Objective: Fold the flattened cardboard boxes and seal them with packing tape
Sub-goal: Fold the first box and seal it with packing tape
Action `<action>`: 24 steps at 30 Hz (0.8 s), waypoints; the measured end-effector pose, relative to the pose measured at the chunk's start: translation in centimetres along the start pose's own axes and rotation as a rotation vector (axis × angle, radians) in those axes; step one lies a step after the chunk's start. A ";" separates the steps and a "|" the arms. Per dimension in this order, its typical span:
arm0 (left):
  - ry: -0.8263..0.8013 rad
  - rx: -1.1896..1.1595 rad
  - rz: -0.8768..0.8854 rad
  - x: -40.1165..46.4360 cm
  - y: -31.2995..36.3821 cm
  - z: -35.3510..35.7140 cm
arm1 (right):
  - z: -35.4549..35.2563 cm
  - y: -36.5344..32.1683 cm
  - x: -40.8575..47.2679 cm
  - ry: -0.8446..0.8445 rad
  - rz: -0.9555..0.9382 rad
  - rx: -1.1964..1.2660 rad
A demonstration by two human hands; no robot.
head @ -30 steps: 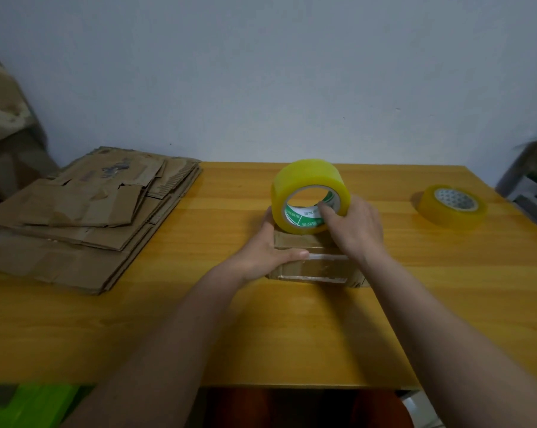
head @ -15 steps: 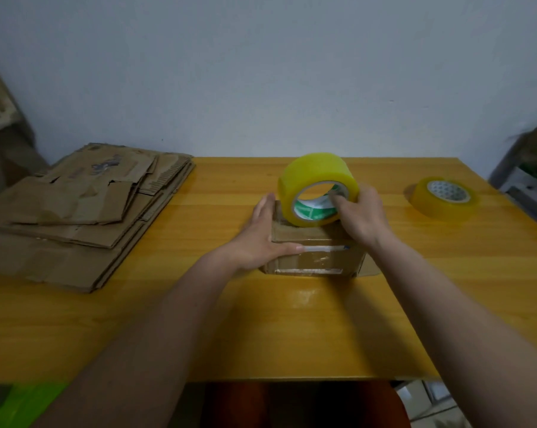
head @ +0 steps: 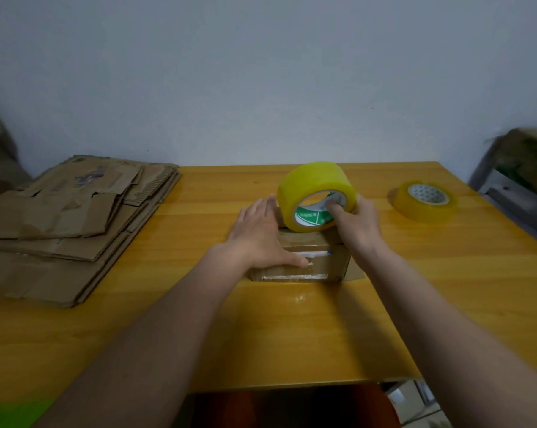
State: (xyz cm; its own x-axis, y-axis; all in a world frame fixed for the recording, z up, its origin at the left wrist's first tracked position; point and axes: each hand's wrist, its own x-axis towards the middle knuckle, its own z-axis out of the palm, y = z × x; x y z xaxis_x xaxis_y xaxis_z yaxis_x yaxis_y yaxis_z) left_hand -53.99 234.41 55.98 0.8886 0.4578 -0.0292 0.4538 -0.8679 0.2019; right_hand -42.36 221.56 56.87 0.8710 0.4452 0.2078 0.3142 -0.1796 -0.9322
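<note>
While a fingertip (head: 331,207) is hooked inside the core, the big tape roll (head: 316,196) is gripped by the right hand (head: 358,225) and has been rolled a bit further toward the tabletop's back edge than a second ago, so the strip over the small box (head: 304,257) looks nearly run across. The box, mid-tabletop, is pressed down by the left hand (head: 259,234), fingers straight and flat. Both forearms are stretched forward. A spare roll (head: 425,200) and flat cardboard stack (head: 63,227) haven't been touched.
</note>
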 end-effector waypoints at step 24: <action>-0.051 0.063 -0.019 -0.8 0.1 -0.3 | -9.0 1.2 2.3 0.142 -0.163 -0.794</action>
State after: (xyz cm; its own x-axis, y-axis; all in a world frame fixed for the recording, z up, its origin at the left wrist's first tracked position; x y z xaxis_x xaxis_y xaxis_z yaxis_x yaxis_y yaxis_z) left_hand -54.66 234.06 56.28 0.8813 0.4652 -0.0830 0.4725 -0.8703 0.1391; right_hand -36.59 214.42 58.91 0.8143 0.4138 0.4071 0.5679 -0.7130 -0.4112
